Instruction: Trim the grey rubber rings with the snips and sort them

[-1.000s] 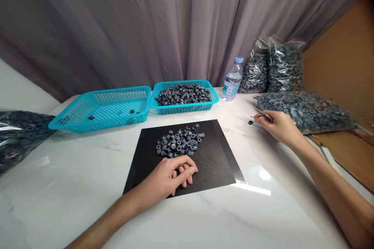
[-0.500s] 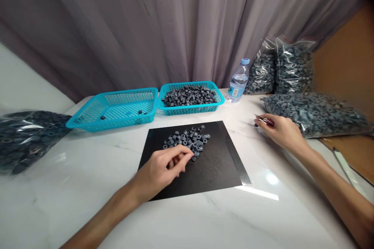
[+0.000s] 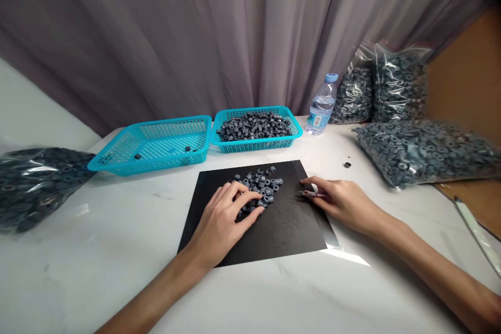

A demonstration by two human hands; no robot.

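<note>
My left hand (image 3: pixel 221 214) is over the pile of small dark grey ringed pieces (image 3: pixel 258 180) on a black sheet (image 3: pixel 289 224). Its thumb and index finger are apart on either side of a piece at the pile's near edge; a firm grip is not visible. At the sheet's right edge, my right hand (image 3: pixel 346 201) is closed around slim tweezers (image 3: pixel 313 194), their tips pointing left toward the pile. Nothing shows between the tips. One loose piece (image 3: pixel 347 165) lies on the white table, beyond my right hand.
A blue basket (image 3: pixel 172 167) with a few pieces stands at back left, beside a fuller blue basket (image 3: pixel 254 147). A water bottle (image 3: pixel 321 107) is farther right. Bags of pieces lie at left (image 3: pixel 39 182) and right (image 3: pixel 426 151); more stand behind. A whitish strip (image 3: pixel 475 235) lies far right.
My right hand has moved left with the tweezers, from near the right-hand bag to the black sheet's edge. My left hand's fingers have spread from a pinch over the pile.
</note>
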